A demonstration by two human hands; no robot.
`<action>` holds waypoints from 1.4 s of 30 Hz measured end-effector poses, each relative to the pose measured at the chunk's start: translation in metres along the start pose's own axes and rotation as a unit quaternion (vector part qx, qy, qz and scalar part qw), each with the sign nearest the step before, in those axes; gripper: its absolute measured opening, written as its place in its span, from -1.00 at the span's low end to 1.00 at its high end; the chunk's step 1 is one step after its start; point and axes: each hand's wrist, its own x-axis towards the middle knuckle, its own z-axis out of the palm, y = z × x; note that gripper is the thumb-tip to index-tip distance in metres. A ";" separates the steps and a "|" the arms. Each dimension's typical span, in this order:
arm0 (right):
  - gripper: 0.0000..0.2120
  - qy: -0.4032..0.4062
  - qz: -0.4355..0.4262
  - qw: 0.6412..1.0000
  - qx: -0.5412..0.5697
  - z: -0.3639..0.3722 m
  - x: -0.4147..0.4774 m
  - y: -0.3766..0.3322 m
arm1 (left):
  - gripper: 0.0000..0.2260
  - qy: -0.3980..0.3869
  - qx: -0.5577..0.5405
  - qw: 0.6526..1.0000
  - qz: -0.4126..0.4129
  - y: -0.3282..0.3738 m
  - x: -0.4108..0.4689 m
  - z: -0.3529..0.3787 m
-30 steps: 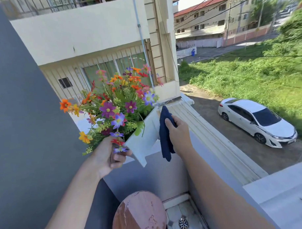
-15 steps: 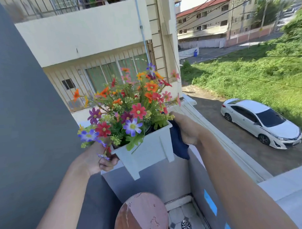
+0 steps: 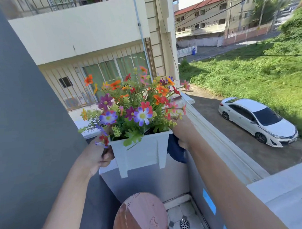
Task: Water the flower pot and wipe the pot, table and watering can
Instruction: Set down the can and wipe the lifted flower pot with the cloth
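Observation:
A white square flower pot (image 3: 141, 151) on short legs, full of colourful flowers (image 3: 134, 106), is held upright in the air above the balcony wall. My left hand (image 3: 98, 154) grips the pot's left side. My right hand (image 3: 182, 130) presses a dark blue cloth (image 3: 175, 152) against the pot's right side. The watering can is out of view.
A round reddish table top (image 3: 141, 215) sits below the pot. A floor drain (image 3: 184, 224) lies in the tiled corner. A grey wall (image 3: 18, 119) rises on the left, and the balcony wall ledge (image 3: 216, 146) runs on the right above a street with a white car (image 3: 258, 121).
The pot has turned from tilted on its side to upright and level. My right hand with the cloth has moved from the pot's underside to its right side.

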 end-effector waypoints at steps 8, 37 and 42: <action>-0.39 0.097 -0.065 0.993 -0.026 0.009 0.014 0.024 | -0.68 0.116 -0.097 0.988 0.015 -0.005 -0.024 0.035; -0.82 -0.061 0.105 0.992 0.040 0.076 -0.023 0.104 | -0.76 0.147 -0.177 0.950 -0.213 -0.091 -0.014 0.061; -0.76 0.003 0.071 0.996 0.044 0.083 0.022 0.094 | -0.71 0.115 -0.187 0.950 -0.220 -0.095 -0.014 0.055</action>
